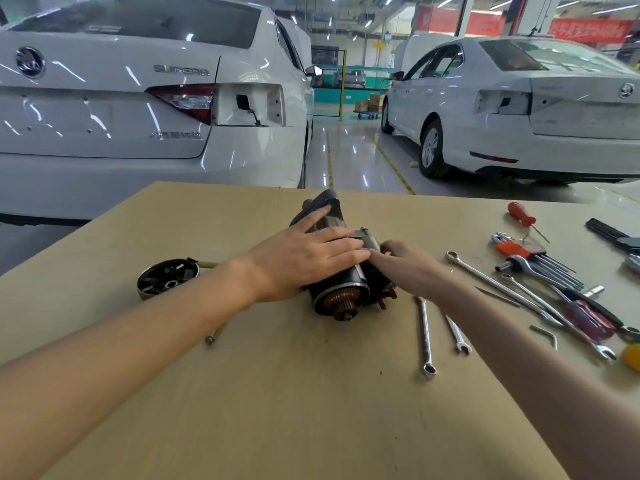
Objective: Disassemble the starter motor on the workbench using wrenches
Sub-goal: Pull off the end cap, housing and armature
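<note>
The motor (341, 271) lies mid-bench (311, 393), end cap (168, 279) already off. Left hand (304, 258) presses flat on it; right hand (405, 263) fingers its side, grip unclear. Next: pick a wrench (426, 336)

Left hand (304, 261) covers top of starter motor (341, 271); housing beneath unseen. Right hand (412, 268) fingers tucked behind motor's far side, grip not tellable. Yellow item (632, 356) cut by right edge. Rod (207, 264) behind end cap (168, 278) mostly hidden. Surface (277, 393) runs off bottom edge.
</note>
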Demonstrator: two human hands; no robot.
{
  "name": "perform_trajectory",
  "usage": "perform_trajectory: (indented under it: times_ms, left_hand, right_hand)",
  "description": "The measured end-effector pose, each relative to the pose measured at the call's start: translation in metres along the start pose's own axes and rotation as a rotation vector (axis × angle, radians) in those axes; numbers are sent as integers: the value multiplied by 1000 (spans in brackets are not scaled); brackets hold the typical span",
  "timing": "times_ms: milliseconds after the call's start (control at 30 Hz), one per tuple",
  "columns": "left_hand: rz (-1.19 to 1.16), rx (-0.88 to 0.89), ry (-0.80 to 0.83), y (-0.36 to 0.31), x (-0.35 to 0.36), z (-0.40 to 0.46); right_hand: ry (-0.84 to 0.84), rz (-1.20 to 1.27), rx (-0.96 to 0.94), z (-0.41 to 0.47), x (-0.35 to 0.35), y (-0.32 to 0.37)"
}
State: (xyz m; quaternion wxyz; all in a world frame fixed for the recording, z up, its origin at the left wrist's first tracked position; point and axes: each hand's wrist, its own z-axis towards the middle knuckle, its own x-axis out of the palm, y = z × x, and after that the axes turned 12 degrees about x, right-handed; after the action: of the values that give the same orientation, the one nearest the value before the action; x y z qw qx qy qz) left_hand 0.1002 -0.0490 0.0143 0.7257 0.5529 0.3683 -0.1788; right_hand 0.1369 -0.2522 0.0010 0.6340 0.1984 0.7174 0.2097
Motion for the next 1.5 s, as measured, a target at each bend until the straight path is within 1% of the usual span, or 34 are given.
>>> perform_trajectory:
  times_ms: [100,200,300,367,467,500,533,600,633,700,767,800,867,933,967,1033,1100,1167,1267,1333,1400,1467,1500]
  left_hand:
    - [-115,2,-103,6,2,2]
    - [-162,-18,-167,6,3,-1]
    - [-199,-45,-219,7,3,-6]
    - [-290,-101,-258,8,-2,-7]
    - [-523,-255,-347,4,-12,-10]
    - [-592,-311,-391,1,-15,-12]
    - [-644,-367,-434,-3,-18,-14]
    - [-724,-489,-516,-12,-25,-16]
    - [-766,-553,-563,-17,-28,-17]
    - [-867,-683,-656,-27,-34,-18]
    - [-920,-762,-702,-35,-39,-18]
    - [-920,-780,-704,-36,-41,-18]
    - [-930,-815,-689,-36,-45,-19]
    - [-967,-834,-667,-32,-49,-22]
    - [-984,-829,-644,-30,-50,-23]
    - [-1022,-815,-593,-24,-52,-26]
    - [-1062,-823,-561,-16,-55,-27]
    - [-1105,-844,-530,-6,-58,-28]
    - [-1198,-884,-471,5,-59,-29]
    - [-1261,-904,-454,9,-58,-33]
    - [-1285,-934,-435,9,-57,-39]
    - [-1309,-988,-475,7,-53,-50]
    - [-1338,-1017,-526,5,-51,-55]
  right_hand:
    - [87,94,-4,13,-2,1]
    - [133,191,-17,19,-6,3]
    - [181,190,-32,21,-15,10]
    - [175,189,-25,21,-21,14]
    - [149,175,0,21,-35,21]
    - [197,191,6,22,-42,22]
    - [285,244,2,22,-49,21]
    - [479,432,-58,21,-61,16]
    - [545,530,-110,19,-65,13]
    - [648,691,-235,10,-63,7]
    - [692,786,-354,3,-53,0]
    - [664,781,-412,0,-48,-3]
    - [522,671,-537,-5,-40,-6]
    - [379,632,-585,-8,-31,-2]
    - [350,678,-590,-9,-27,0]
    - [357,829,-620,-9,-17,7]
    - [346,916,-661,-8,-13,13]
    - [306,935,-670,-8,-14,19]
    - [228,924,-610,-2,-13,23]
    - [270,901,-573,6,-12,22]
    - [398,939,-520,14,-15,12]
    - [508,1016,-426,20,-16,3]
    - [516,1011,-364,24,-14,0]
